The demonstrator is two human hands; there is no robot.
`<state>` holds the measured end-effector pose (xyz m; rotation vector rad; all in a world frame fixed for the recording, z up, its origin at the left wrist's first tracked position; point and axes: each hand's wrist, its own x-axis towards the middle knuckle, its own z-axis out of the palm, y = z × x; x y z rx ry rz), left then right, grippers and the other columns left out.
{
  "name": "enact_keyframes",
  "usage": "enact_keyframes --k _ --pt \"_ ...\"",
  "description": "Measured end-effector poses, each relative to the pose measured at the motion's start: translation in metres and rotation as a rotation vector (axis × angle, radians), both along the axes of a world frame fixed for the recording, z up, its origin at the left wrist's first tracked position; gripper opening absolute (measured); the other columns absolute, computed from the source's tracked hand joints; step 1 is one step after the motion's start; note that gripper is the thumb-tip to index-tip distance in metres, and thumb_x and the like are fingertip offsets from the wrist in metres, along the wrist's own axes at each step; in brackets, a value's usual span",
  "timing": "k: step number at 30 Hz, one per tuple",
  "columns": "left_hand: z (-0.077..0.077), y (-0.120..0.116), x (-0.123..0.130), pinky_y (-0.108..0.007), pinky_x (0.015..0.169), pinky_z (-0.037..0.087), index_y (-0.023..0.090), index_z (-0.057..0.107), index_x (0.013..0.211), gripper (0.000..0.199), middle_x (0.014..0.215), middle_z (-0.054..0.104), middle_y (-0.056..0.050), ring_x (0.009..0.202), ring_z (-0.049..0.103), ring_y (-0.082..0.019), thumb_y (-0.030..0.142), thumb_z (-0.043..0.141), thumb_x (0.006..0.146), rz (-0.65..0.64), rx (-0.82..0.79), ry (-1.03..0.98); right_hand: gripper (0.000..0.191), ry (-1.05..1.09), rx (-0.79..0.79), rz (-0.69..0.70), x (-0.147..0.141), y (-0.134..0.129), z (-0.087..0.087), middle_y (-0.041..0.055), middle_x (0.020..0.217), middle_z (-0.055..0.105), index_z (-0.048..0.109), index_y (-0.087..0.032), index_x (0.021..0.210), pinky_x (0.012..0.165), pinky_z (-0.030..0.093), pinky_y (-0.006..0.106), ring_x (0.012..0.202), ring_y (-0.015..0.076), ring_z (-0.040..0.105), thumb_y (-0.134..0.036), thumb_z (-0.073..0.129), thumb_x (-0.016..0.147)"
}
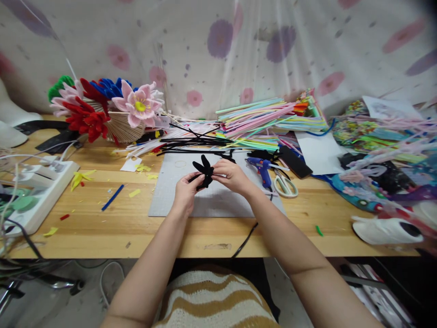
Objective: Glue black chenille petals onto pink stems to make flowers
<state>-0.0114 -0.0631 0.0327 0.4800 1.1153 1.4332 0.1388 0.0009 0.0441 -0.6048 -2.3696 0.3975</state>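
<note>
Here both hands (208, 180) pinch a black pipe-cleaner flower (204, 171) mid-table, apparently shaping its petals; the next twist likely needs a firm grip.

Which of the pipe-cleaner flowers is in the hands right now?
The black flower, pinched between the left hand and right hand over the grey mat. The pink flower and red flower lie far left.

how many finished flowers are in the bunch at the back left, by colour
pink flower: 2
red flower: 2
blue flower: 1
green flower: 1
total: 6, as far as the overlapping bunch shows; the black flower held in both hands is not counted
</note>
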Motion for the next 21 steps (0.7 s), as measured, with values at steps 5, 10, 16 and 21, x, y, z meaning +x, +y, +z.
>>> enact_keyframes --k 5,10,16,21 --pt "-0.003 0.003 0.001 -0.022 0.056 0.043 0.013 0.064 0.074 0.031 0.063 0.064 -0.002 0.06 0.059 -0.011 0.023 0.077 0.048 0.042 -0.03 -0.01 0.017 -0.052 -0.026 -0.024 -0.003 0.002 0.002 0.0071 0.083 0.067 0.069 -0.018 0.083 0.075 0.042 0.029 0.08 0.0161 0.054 -0.026 0.054 0.082" --pt "-0.003 0.014 -0.005 -0.016 0.046 0.039 0.012 0.064 0.073 0.016 0.06 0.061 -0.001 0.051 0.054 -0.007 0.015 0.069 0.059 -0.001 -0.131 -0.104 0.015 -0.163 -0.216 -0.091 -0.012 0.01 0.009 0.0049 0.085 0.068 0.071 -0.018 0.082 0.074 0.039 0.026 0.081 0.0154 0.056 -0.024 0.058 0.078" --pt "0.004 0.037 -0.014 -0.011 0.031 0.019 0.013 0.057 0.069 0.004 0.054 0.057 0.002 0.04 0.048 -0.002 0.011 0.06 0.069 0.028 -0.327 -0.266 0.021 -0.139 -0.678 -0.216 -0.033 0.029 0.005 -0.0011 0.062 0.061 0.069 -0.015 0.076 0.057 0.037 0.019 0.059 0.0091 0.052 -0.029 0.053 0.077" --pt "0.01 0.035 -0.022 -0.013 0.033 0.024 0.013 0.058 0.074 0.008 0.067 0.064 -0.001 0.042 0.045 -0.003 0.021 0.06 0.072 -0.004 -0.283 -0.285 0.02 0.023 -0.98 -0.203 -0.043 0.039 0.006 -0.0019 0.05 0.054 0.065 -0.012 0.063 0.051 0.037 0.018 0.048 0.0056 0.045 -0.025 0.054 0.076"
